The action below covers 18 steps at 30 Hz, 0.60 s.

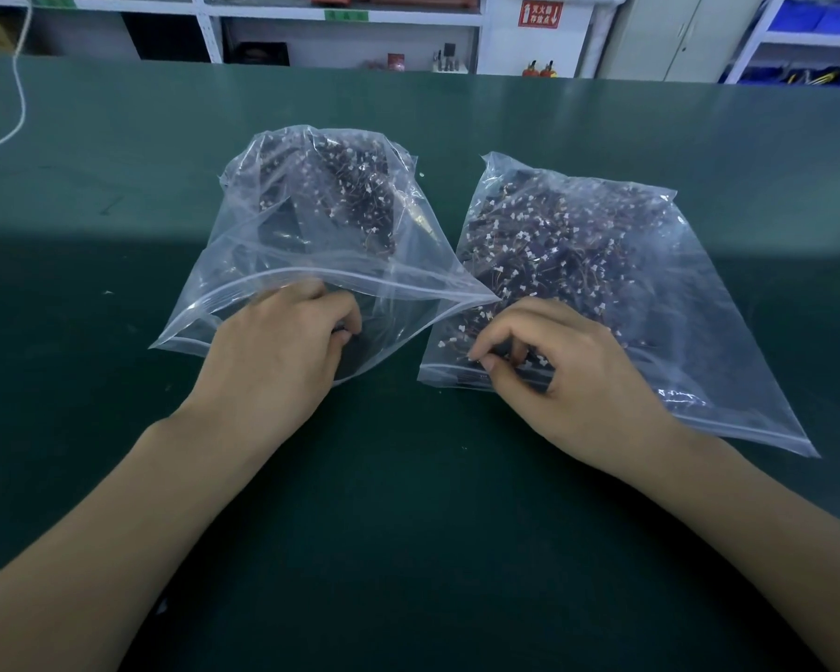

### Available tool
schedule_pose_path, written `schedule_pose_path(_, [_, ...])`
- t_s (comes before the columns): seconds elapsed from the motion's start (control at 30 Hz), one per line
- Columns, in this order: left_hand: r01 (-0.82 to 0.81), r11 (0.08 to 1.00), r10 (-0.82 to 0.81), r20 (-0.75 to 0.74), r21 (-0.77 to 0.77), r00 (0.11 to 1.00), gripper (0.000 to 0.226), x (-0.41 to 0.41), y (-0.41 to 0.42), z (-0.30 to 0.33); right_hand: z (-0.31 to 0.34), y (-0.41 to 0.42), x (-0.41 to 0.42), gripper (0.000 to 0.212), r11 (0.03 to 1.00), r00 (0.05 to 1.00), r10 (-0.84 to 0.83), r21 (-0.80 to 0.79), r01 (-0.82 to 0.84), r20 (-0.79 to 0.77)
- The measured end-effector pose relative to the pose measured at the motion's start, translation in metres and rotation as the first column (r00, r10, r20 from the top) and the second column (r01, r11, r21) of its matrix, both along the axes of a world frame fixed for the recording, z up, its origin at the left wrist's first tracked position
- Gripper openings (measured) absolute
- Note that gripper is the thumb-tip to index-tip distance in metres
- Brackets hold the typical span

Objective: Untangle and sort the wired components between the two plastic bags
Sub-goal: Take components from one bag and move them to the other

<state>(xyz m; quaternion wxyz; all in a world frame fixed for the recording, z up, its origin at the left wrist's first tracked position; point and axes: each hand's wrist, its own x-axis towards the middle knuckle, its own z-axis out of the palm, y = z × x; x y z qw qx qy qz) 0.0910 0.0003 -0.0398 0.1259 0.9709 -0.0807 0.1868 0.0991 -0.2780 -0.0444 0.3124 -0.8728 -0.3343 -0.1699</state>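
L hand inside open L bag, fingers curled on dark part | R hand pinching wired components at R bag mouth, nearer tangle | both on tabletop

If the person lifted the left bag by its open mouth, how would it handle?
The left bag is thin creased film, so probably floppy. Its wired components are piled at the far end, so they would likely slide and sag.
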Motion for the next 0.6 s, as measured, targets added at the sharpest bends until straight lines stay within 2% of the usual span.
schedule_pose_path(0.27, [-0.024, 0.999, 0.024, -0.024, -0.033, 0.999, 0.003, 0.001, 0.001, 0.0, -0.001, 0.0, 0.001, 0.014, 1.0, 1.0, 0.003, 0.005, -0.003, -0.01])
schedule_pose_path(0.4, [-0.065, 0.997, 0.064, -0.04, -0.029, 0.997, 0.013, 0.002, 0.006, 0.0, -0.001, 0.0, 0.0, 0.015, 1.0, 1.0, 0.004, 0.004, -0.004, -0.02])
schedule_pose_path(0.6, [-0.098, 0.991, 0.085, -0.148, -0.088, 0.985, 0.01, 0.005, 0.013, 0.002, 0.0, 0.0, -0.001, 0.015, 1.0, 1.0, 0.005, 0.0, -0.005, -0.029])
